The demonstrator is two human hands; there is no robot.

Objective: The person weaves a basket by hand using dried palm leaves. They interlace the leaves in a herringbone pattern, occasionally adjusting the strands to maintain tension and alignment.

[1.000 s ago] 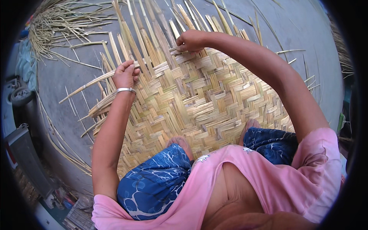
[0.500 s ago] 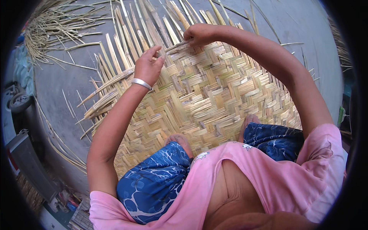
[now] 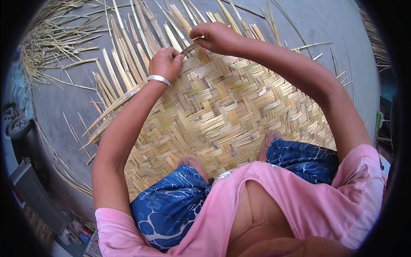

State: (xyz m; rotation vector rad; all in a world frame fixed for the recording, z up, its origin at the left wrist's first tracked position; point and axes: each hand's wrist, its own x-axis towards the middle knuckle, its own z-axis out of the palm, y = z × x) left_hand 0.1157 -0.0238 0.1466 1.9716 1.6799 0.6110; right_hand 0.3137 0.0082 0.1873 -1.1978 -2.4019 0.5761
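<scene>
A woven mat [image 3: 222, 107] of flat, straw-coloured reed strips lies under my feet, its loose strip ends [image 3: 128, 55] fanning out along the far edge. My left hand [image 3: 165, 65], with a silver bangle at the wrist, pinches a short length of brownish reed strip [image 3: 189, 48] at the weave's far edge. Farther right, my right hand [image 3: 217, 38] has its fingers curled round the other end of that strip. The strip spans the gap between both hands, slightly tilted. My fingers cover both its ends.
A heap of thin reed stalks [image 3: 51, 43] lies at the far left on the grey floor [image 3: 60, 111]. Loose stalks [image 3: 299, 36] are scattered at the far right. A small wheel [image 3: 19, 127] and a grey panel [image 3: 36, 192] stand at the left edge.
My left hand has closed its fingers on the strip, where before they were apart. My right hand has its end raised off the mat. The whole view has shifted slightly.
</scene>
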